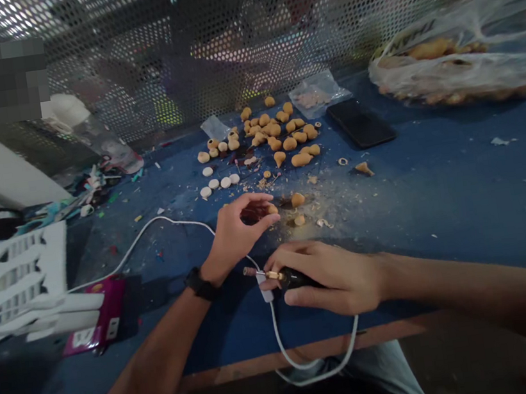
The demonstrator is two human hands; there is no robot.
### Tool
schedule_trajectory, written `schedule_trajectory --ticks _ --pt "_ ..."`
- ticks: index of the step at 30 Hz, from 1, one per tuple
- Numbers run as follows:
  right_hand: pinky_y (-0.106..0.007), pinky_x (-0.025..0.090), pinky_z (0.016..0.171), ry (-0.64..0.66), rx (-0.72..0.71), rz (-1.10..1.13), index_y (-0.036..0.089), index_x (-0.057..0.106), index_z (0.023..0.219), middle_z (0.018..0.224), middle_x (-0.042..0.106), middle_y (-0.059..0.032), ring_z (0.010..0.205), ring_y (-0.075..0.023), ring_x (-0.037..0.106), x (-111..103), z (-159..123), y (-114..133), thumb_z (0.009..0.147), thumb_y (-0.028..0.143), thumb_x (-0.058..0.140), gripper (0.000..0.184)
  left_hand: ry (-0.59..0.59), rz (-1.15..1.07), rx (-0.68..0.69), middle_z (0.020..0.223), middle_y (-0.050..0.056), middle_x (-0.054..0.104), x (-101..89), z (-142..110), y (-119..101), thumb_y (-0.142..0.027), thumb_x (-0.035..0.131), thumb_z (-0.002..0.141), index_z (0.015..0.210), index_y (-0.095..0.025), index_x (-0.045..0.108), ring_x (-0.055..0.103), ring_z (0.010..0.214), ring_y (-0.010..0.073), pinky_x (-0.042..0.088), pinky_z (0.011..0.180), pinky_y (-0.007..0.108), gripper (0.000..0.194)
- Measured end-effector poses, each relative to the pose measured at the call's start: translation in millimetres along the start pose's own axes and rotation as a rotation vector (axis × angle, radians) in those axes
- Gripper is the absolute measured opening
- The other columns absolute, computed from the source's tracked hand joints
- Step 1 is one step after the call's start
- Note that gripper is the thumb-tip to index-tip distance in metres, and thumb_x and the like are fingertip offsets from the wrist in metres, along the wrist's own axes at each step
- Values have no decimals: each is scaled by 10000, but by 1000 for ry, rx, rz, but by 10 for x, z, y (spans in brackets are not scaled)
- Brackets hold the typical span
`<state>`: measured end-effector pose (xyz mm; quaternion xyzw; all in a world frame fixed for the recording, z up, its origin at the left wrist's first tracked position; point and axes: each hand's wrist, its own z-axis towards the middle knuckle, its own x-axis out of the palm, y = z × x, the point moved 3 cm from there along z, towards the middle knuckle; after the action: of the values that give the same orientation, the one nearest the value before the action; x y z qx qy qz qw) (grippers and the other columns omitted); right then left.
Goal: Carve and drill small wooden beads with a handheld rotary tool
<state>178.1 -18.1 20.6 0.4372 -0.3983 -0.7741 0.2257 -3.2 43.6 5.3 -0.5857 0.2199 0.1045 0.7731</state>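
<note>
Carefully, the left hand (pixel 234 236) pinches a small tan piece (pixel 272 208), and the right hand (pixel 331 276) wraps firmly around a black drill (pixel 294 277).

Our left forearm (pixel 153 360) angles up from the lower left, bending at the wrist (pixel 209 272) into a curled left hand (pixel 241 229), its fingertips (pixel 263 200) pinching closed. Our right forearm (pixel 468 286) comes in low from the right. The right hand (pixel 332 278) lies palm down, fingers wrapped in a firm grip, near the left hand but not touching it.
</note>
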Motion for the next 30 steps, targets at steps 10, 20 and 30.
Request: schedule_trajectory --ticks 10,20,30 --pt "-423 536 936 2 -17 -51 168 608 1163 1090 719 -134 1036 -260 660 12 -7 -3 1107 404 469 280 -6 -1 2 939 48 825 15 -1 8 -316 855 806 1081 -196 789 773 825 168 631 774 285 307" --pt "-391 535 923 -154 120 111 222 582 1097 1122 786 -78 1050 -236 738 -144 -75 -53 1090 393 509 186 -43 48 42 898 38 816 -1 -19 -33 -378 763 900 1020 -209 824 744 737 152 594 663 252 216" --pt "-272 444 524 -592 377 144 245 532 1006 675 579 75 476 -102 550 -338 -165 -288 1067 460 581 229 -101 71 250 858 39 821 53 -156 -212 -271 836 872 921 -184 781 760 722 136 621 704 235 114"
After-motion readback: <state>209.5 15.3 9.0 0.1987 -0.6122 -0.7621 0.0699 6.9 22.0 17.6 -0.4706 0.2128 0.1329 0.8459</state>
